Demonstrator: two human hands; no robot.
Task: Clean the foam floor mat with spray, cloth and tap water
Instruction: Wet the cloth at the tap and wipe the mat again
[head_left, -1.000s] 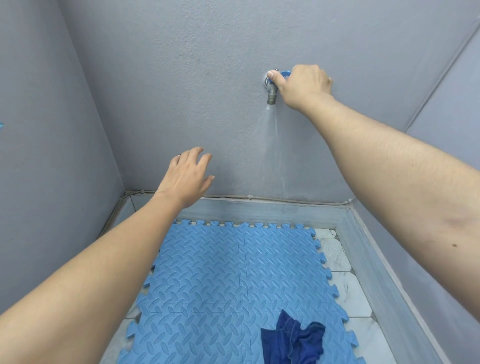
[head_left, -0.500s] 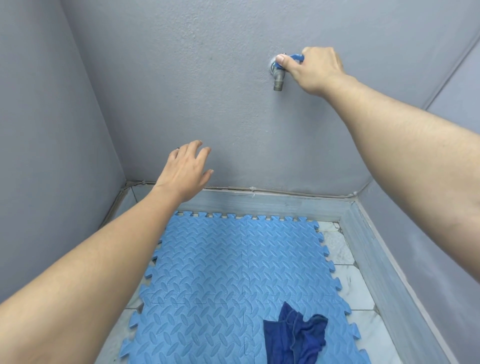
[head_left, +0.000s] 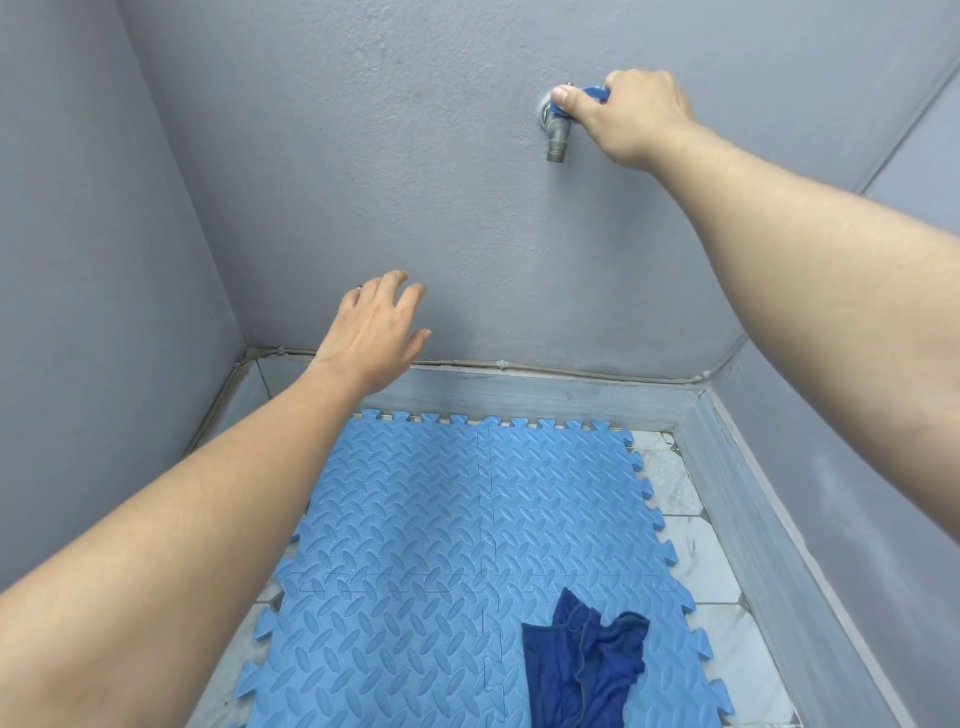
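Observation:
A blue foam floor mat (head_left: 415, 545) with interlocking edges lies on the tiled floor below me. A crumpled dark blue cloth (head_left: 582, 670) rests on its near right part. High on the grey back wall is a metal tap (head_left: 557, 136) with a blue handle. My right hand (head_left: 631, 111) grips that handle, thumb on top. No water runs from the spout. My left hand (head_left: 376, 327) hovers in the air over the mat's far left edge, fingers apart, holding nothing. No spray bottle is in view.
Grey walls close in on the left, back and right. A raised grey kerb (head_left: 545, 397) runs along the foot of the back and right walls. White marble tiles (head_left: 696, 551) show to the right of the mat.
Water sprayed from the tap a second ago and has stopped. My right hand stays on the handle. My left hand has hardly moved.

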